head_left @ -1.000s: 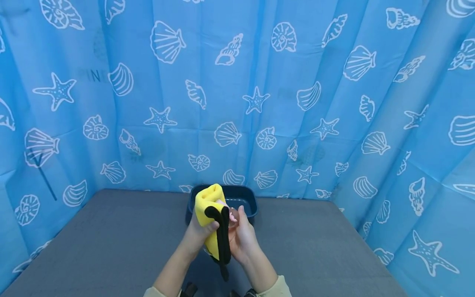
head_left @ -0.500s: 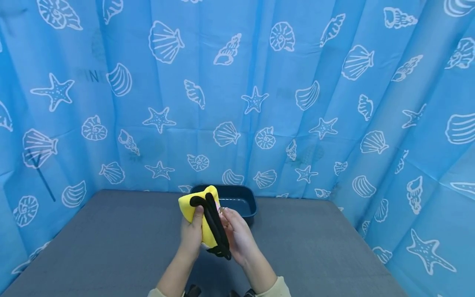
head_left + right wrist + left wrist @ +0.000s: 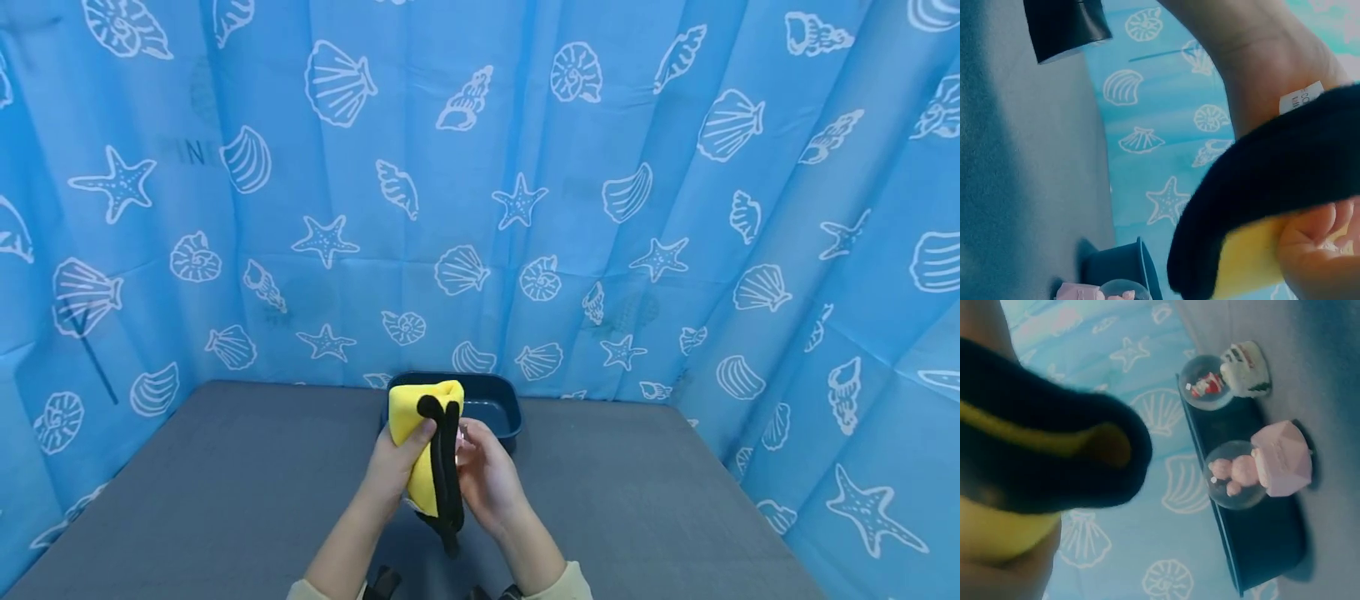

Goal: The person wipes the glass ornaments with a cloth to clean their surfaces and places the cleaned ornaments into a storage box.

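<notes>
My left hand [image 3: 393, 462] grips a folded yellow cloth [image 3: 411, 408] with thick black edging, thumb across its face. Close against the cloth's right side, my right hand [image 3: 489, 483] curls its fingers round a small clear and pink snow globe [image 3: 461, 439], mostly hidden by fingers and cloth. In the right wrist view the black edging [image 3: 1260, 169] covers much of the work, and a white label [image 3: 1300, 98] sticks out by a wrist. Two more snow globes stand on the table in the left wrist view: one with a Santa and white base [image 3: 1247, 372], another with a pink bear and pink base [image 3: 1282, 459].
A dark blue bin [image 3: 495, 412] stands at the back of the grey table [image 3: 600, 483], just behind the standing globes. A blue shell-print curtain [image 3: 517, 233] closes off the back and sides. A dark glossy object [image 3: 1066, 28] shows in the right wrist view.
The cloth swung left and tilted, then came back more upright. My right fingers have curled further over the snow globe, which showed more of its clear ball a second ago.
</notes>
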Motion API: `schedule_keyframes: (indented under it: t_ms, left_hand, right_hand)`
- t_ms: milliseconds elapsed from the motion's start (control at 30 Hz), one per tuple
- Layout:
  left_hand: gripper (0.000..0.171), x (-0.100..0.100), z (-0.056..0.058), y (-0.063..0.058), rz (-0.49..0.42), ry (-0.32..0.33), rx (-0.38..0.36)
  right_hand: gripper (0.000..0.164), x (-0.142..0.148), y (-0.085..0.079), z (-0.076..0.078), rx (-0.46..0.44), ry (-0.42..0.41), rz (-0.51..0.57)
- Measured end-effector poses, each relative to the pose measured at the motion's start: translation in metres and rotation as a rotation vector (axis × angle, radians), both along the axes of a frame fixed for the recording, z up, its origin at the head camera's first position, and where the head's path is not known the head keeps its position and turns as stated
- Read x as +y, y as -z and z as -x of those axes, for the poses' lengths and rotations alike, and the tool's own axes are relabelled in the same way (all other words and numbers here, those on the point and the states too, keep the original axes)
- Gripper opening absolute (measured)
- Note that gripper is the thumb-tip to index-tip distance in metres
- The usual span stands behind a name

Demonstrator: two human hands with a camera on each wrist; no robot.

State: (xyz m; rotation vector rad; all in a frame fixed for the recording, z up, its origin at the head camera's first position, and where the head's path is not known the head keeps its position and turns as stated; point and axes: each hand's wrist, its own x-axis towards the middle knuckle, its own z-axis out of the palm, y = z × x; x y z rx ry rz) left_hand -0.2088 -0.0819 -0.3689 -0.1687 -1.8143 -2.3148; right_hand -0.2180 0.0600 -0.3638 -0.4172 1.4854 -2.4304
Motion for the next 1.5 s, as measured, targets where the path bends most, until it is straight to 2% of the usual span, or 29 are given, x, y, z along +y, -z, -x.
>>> schedule_keyframes:
  t_ms: [200, 267, 433, 500, 600, 667, 733, 833, 1000, 1067, 1167, 1300, 1400, 1500]
  left_hand:
    - [0.048, 0.006, -0.002, 0.001, -0.023, -0.091, -0.068]
    - [0.048, 0.005, -0.002, 0.002, -0.064, -0.092, -0.091]
    - [0.052, 0.001, -0.001, 0.001, -0.197, -0.056, -0.123]
    - [0.052, 0.001, -0.001, 0.001, -0.176, -0.034, -0.122]
    - [0.048, 0.003, -0.001, 0.001, -0.065, -0.006, -0.104]
    - [0.048, 0.004, 0.000, 0.002, 0.012, -0.013, -0.086]
    - [0.049, 0.005, 0.001, 0.003, 0.048, -0.033, -0.075]
    - [0.049, 0.002, 0.002, 0.006, -0.002, -0.059, -0.092]
    - [0.048, -0.005, 0.002, 0.010, -0.104, -0.055, -0.151]
    - [0.049, -0.005, 0.002, 0.009, -0.089, -0.050, -0.147]
    - [0.052, -0.002, 0.002, 0.006, -0.032, -0.046, -0.135]
    - [0.054, 0.002, 0.000, 0.006, 0.055, -0.055, -0.143]
    - [0.053, 0.001, -0.002, 0.007, 0.064, -0.069, -0.157]
    - [0.052, -0.002, -0.003, 0.009, 0.024, -0.094, -0.166]
  right_hand:
    - [0.025, 0.000, 0.003, -0.001, -0.003, 0.008, -0.035]
    - [0.027, 0.001, 0.004, 0.000, -0.022, 0.013, -0.033]
    - [0.030, 0.003, 0.005, 0.001, -0.089, 0.019, 0.059]
    - [0.029, 0.004, 0.005, 0.002, -0.086, 0.022, 0.058]
    - [0.029, 0.005, 0.005, 0.001, -0.064, 0.026, 0.011]
    - [0.030, 0.005, 0.004, 0.001, -0.064, 0.028, 0.002]
    - [0.030, 0.006, 0.003, 0.001, -0.080, 0.035, 0.008]
    - [0.028, 0.006, 0.002, 0.002, -0.115, 0.039, 0.037]
    - [0.038, 0.006, 0.001, 0.005, -0.133, 0.024, 0.059]
    - [0.039, 0.006, 0.001, 0.005, -0.126, 0.016, 0.047]
    - [0.031, 0.007, 0.002, 0.004, -0.118, 0.010, 0.044]
    - [0.029, 0.006, 0.002, 0.003, -0.167, 0.023, 0.075]
    - [0.029, 0.006, 0.003, 0.004, -0.204, 0.044, 0.099]
    - [0.041, 0.007, 0.003, 0.005, -0.179, 0.047, 0.094]
